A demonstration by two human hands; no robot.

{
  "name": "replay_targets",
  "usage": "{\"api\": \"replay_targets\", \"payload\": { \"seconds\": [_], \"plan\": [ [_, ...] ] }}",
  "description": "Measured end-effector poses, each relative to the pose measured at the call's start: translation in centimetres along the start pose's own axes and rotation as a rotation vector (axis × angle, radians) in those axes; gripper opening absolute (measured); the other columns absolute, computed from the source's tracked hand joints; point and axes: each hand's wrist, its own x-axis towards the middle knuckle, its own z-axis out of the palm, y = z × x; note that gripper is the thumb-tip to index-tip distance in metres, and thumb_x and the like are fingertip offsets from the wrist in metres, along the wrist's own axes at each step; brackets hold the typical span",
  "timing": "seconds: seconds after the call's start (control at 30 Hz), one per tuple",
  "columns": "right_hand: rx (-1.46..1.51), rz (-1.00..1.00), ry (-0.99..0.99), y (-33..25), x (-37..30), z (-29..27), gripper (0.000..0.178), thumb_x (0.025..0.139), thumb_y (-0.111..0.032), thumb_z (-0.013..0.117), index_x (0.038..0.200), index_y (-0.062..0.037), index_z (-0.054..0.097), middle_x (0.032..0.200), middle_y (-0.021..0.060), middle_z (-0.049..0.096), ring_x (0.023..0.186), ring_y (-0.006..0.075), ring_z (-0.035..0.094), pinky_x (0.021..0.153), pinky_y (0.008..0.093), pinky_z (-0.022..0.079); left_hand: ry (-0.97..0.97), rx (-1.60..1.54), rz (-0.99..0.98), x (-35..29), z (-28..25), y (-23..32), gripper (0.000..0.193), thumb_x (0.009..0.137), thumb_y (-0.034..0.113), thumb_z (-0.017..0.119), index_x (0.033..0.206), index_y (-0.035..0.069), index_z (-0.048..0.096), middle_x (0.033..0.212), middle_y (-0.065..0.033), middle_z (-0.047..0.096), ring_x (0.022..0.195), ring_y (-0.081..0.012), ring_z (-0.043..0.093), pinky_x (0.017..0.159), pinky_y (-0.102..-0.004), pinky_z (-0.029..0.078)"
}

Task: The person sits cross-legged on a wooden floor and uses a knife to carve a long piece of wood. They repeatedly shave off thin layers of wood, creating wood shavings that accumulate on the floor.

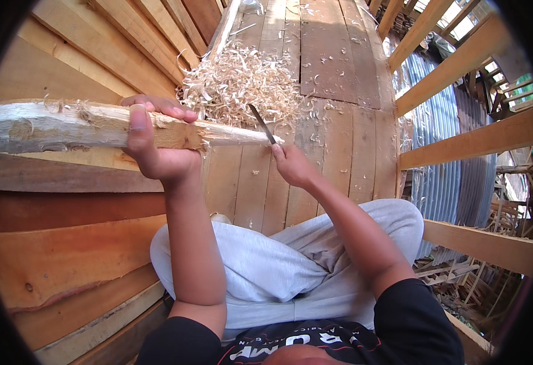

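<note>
A long pale piece of wood (53,126) runs in from the left edge, thick on that side. Past a rough step it narrows to a slim, whittled end. My left hand (160,137) is closed around the thick part just before the step, thumb on the near side and fingers over the far side. In my right hand (292,164) is a knife (260,121), its dark narrow blade angled up and to the left, beside the tip of the slim end. The knife's handle is hidden inside my fist.
A heap of curled wood shavings (242,85) lies on the plank floor (333,134) beyond my hands. Stacked boards (77,255) lean along the left. At right stands a slatted wooden railing (470,140), with corrugated metal sheets (440,134) behind it. My crossed legs (260,261) are below.
</note>
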Motion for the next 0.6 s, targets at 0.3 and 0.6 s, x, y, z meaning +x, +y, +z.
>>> {"api": "replay_targets", "payload": {
  "seconds": [0.3, 0.6],
  "plan": [
    [-0.017, -0.476, 0.142, -0.3, -0.6, 1.1, 0.035, 0.102, -0.034, 0.04, 0.087, -0.004, 0.052, 0.063, 0.0058, 0.046, 0.048, 0.0162, 0.046, 0.045, 0.0386, 0.04, 0.028, 0.046, 0.037, 0.1, -0.1, -0.1, 0.032, 0.083, 0.043, 0.056, 0.084, 0.012, 0.046, 0.065, -0.0019, 0.045, 0.063, -0.0133, 0.048, 0.057, -0.0293, 0.045],
    [0.35, 0.225, -0.044, 0.4, 0.5, 1.0, 0.046, 0.102, -0.046, 0.031, 0.082, -0.0081, 0.049, 0.057, 0.0013, 0.039, 0.045, 0.0138, 0.038, 0.041, 0.0332, 0.032, 0.044, -0.061, 0.01, 0.9, -1.1, -0.2, 0.032, 0.084, 0.04, 0.056, 0.086, 0.01, 0.046, 0.062, -0.0055, 0.048, 0.058, -0.017, 0.049, 0.054, -0.0298, 0.047]
  ]
}}
